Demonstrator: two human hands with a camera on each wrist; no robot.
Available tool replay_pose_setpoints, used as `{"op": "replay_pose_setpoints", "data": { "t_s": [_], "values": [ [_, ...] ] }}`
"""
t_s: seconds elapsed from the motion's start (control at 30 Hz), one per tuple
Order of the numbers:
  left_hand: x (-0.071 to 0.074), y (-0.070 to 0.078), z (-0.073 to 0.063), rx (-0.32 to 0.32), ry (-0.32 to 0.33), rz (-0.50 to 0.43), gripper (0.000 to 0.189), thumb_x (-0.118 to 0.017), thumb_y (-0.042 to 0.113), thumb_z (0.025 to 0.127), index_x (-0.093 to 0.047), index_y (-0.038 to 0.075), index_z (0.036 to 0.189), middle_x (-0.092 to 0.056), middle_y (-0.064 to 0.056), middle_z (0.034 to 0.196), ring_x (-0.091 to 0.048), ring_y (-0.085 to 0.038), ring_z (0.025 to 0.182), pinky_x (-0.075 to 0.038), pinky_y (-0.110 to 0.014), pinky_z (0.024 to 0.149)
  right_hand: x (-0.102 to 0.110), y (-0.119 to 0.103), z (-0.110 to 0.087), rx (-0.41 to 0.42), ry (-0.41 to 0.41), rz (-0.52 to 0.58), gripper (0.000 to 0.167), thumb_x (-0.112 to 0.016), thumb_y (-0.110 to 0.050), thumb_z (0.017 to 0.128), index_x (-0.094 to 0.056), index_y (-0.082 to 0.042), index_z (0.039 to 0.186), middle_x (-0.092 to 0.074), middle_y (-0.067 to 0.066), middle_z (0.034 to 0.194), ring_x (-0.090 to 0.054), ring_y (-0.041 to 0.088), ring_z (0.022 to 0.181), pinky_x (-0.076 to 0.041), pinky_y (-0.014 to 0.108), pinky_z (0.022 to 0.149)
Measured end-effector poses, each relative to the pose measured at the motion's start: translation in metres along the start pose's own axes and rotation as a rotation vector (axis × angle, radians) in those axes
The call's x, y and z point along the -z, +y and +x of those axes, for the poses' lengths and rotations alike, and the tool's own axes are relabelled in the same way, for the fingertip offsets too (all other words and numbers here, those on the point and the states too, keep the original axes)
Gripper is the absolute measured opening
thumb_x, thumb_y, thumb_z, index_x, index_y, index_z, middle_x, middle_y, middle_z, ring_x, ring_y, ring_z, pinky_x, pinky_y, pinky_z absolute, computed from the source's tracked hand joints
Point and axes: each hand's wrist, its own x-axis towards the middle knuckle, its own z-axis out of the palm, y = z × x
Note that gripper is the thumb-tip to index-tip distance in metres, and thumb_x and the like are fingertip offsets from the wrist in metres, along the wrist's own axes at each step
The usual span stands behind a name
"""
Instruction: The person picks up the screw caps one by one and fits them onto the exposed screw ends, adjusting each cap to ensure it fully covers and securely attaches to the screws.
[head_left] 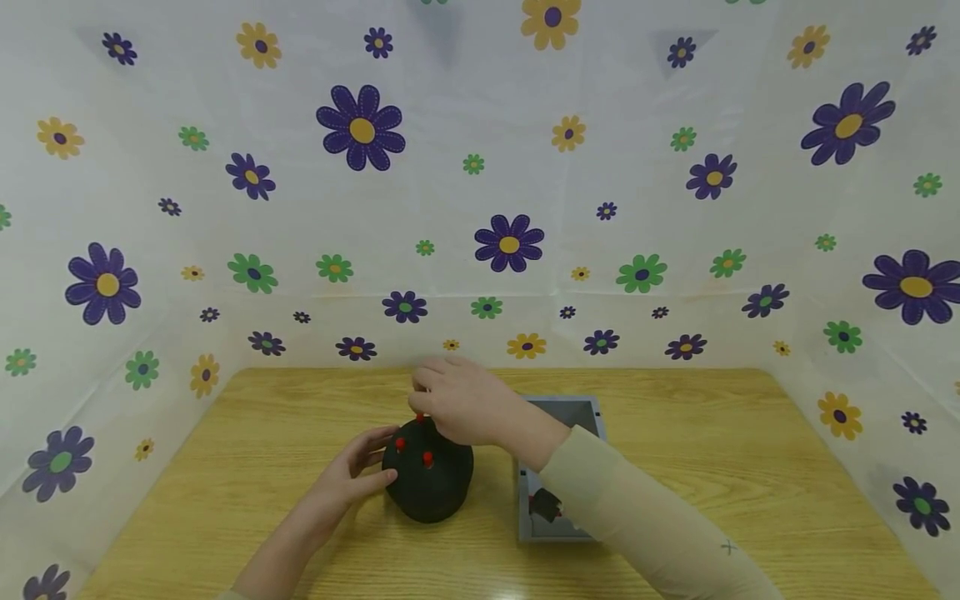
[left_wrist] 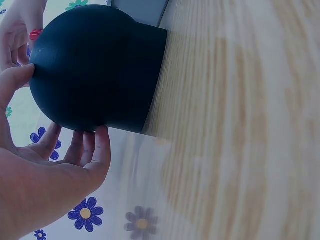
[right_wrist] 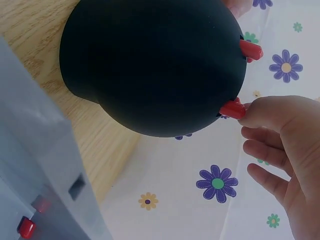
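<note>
A black rounded dome [head_left: 431, 492] with a narrower base stands on the table, several red pegs [head_left: 427, 458] sticking out of its top. My left hand [head_left: 348, 479] holds it from the left, thumb and fingertips curved against its side. Over the far part of the dome, my right hand [head_left: 465, 404] pinches one red peg [right_wrist: 232, 109] that sits in a hole; the thumb lies at its outer end and the other fingers are loosely bent. Another red peg [right_wrist: 251, 49] protrudes close by.
Right of the dome is a grey bin [head_left: 522, 521], partly covered by my right forearm. Inside lie a small black piece [head_left: 546, 505] and a red piece [right_wrist: 27, 227]. A flower-patterned sheet [head_left: 442, 192] borders the wooden table [head_left: 300, 425] at the back and sides.
</note>
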Motion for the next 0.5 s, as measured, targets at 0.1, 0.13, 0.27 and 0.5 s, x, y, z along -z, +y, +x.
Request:
{"op": "replay_pose_setpoints", "data": {
  "t_s": [0.1, 0.13, 0.27, 0.5],
  "values": [
    [0.0002, 0.0001, 0.0004, -0.002, 0.005, 0.001, 0.071, -0.068, 0.018, 0.102, -0.035, 0.006, 0.163, -0.035, -0.023, 0.168, -0.035, -0.045, 0.151, -0.045, -0.051, 0.117, 0.0006, 0.0005, 0.0001, -0.004, -0.018, 0.008, 0.016, -0.068, -0.019, 0.102, -0.078, -0.024, 0.113, -0.07, -0.004, 0.115, -0.063, 0.015, 0.108, -0.054, 0.03, 0.1],
    [0.0003, 0.0001, 0.0005, -0.003, 0.005, 0.001, 0.071, -0.068, 0.018, 0.102, -0.035, 0.006, 0.163, -0.035, -0.023, 0.168, -0.035, -0.045, 0.151, -0.045, -0.052, 0.117, 0.0011, 0.0007, 0.0, -0.004, -0.024, 0.011, 0.016, -0.068, -0.018, 0.102, -0.077, -0.024, 0.114, -0.069, -0.004, 0.115, -0.063, 0.015, 0.108, -0.054, 0.03, 0.1],
    [0.0007, 0.0001, 0.0005, -0.008, 0.003, 0.001, 0.071, -0.068, 0.018, 0.102, -0.034, 0.005, 0.163, -0.034, -0.024, 0.168, -0.034, -0.045, 0.152, -0.044, -0.054, 0.118, 0.0024, 0.0012, -0.0003, -0.004, -0.038, 0.021, 0.017, -0.067, -0.018, 0.102, -0.077, -0.025, 0.114, -0.068, -0.004, 0.114, -0.062, 0.016, 0.107, -0.053, 0.031, 0.101],
    [0.0004, -0.0005, -0.0004, -0.003, 0.001, -0.01, 0.071, -0.069, 0.018, 0.102, -0.035, 0.005, 0.163, -0.035, -0.024, 0.167, -0.035, -0.045, 0.152, -0.045, -0.054, 0.117, 0.0049, 0.0016, -0.002, -0.025, -0.057, 0.055, 0.021, -0.067, -0.022, 0.102, -0.075, -0.024, 0.121, -0.068, -0.003, 0.116, -0.061, 0.016, 0.107, -0.054, 0.031, 0.098]
  ]
}}
